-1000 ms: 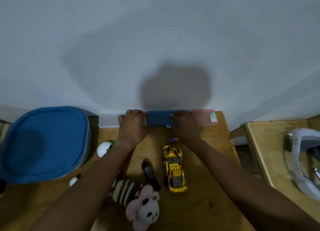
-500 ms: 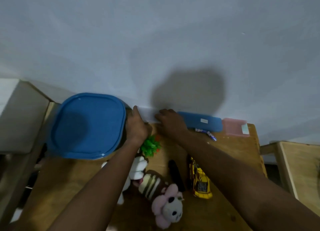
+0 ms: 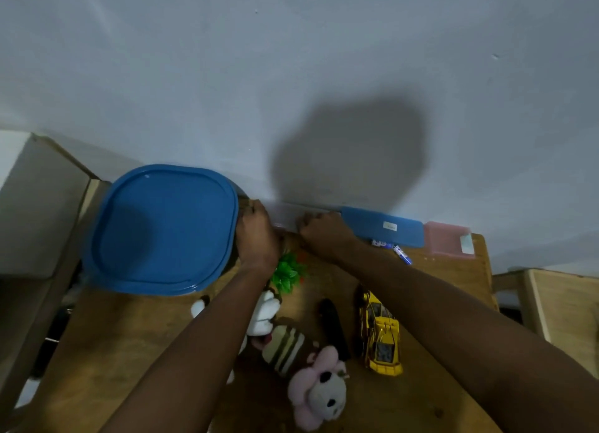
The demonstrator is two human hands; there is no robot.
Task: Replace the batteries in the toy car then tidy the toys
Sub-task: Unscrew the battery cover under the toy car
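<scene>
Overhead, looking down on a wooden table pushed against a pale wall. Left hand sits at about 10 o'clock from table centre, palm down, pressed against the right edge of a large blue rounded-square plastic lid that covers a tub; fingers curl toward the rim, but whether they grip it I cannot tell. Right hand lies at 12 o'clock by the wall edge, knuckles up, fingers folded under; touching the left end of a flat blue plastic case; grip not readable either. Pink translucent plastic box just beside the case at 1 o'clock. Two small blue-and-white batteries lie loose on the wood right under the blue case. Yellow toy car rests at 4 o'clock, well apart from both hands, lengthwise toward the camera. Black oblong piece lies just left of the car, apart from it. Green plastic leafy toy sits under the left wrist. White plush, striped brown-and-cream plush and pink-eared plush animal cluster between the forearms at 6 o'clock, touching one another.
</scene>
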